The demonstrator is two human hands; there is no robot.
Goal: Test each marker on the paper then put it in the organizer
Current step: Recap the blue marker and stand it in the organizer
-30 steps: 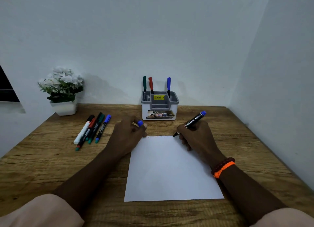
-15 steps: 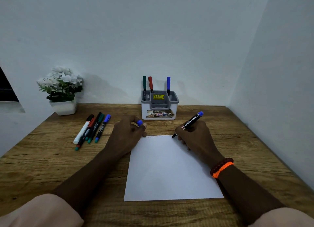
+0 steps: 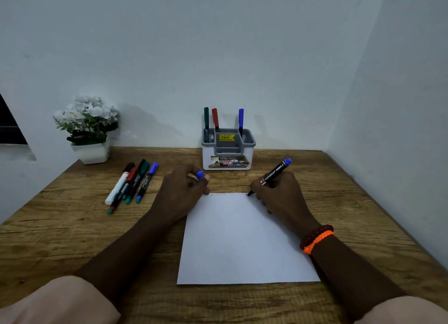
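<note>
At the white paper sheet's (image 3: 244,238) far edge, we find the right hand (image 3: 278,195) gripping a black blue-ended marker (image 3: 271,175), tip down; the left hand (image 3: 181,192) pinches its blue cap (image 3: 200,174).

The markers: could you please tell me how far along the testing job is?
Done: three capped markers stand in the grey-and-white plastic organizer. In hand: the right hand holds a black blue-ended marker tip-down on the white paper sheet; the left hand grips its blue cap. Left: five markers on the wooden table.

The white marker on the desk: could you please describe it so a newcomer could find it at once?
Start at the flower pot at the desk's far left. Just right of it lies a row of markers. The white marker is leftmost, the only white barrel; the others are dark.
</note>
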